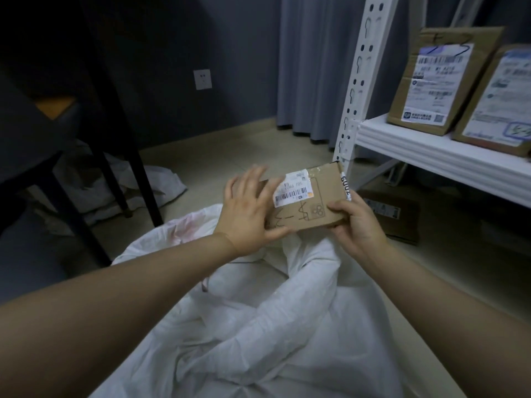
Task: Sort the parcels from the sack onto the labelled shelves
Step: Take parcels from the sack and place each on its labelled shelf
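The parcel [319, 193], a small flat cardboard box, is held in the air at the centre of the frame, just above the open mouth of the white sack [287, 326] that fills the lower middle. Its top face carries a white barcode label [291, 188] and a handwritten mark [290, 218] near the lower edge. The right hand [356, 222] grips the box's lower right corner, thumb on the top face and fingers curled beneath. The left hand [247, 208] lies against the left end with its fingers spread and nearly straight, blurred, and its thumb along the near edge. It steadies the box and does not clasp it.

The step in hand looks to be reading the parcel to choose its shelf. To do this well, keep the marked face turned up and level, and keep the left fingers off the label so both codes can be read. Let the right hand carry the weight.

The white shelf [431, 150] runs along the right of the frame, near the box. Two labelled parcels [436, 79] [494, 101] lean upright on it at the upper right. No shelf label is readable from here, so match the handwritten mark against the shelf tags before setting the box down. Another box [393, 214] lies on the floor under the shelf. A second crumpled white bag [161, 185] lies at middle left, beside dark furniture legs.
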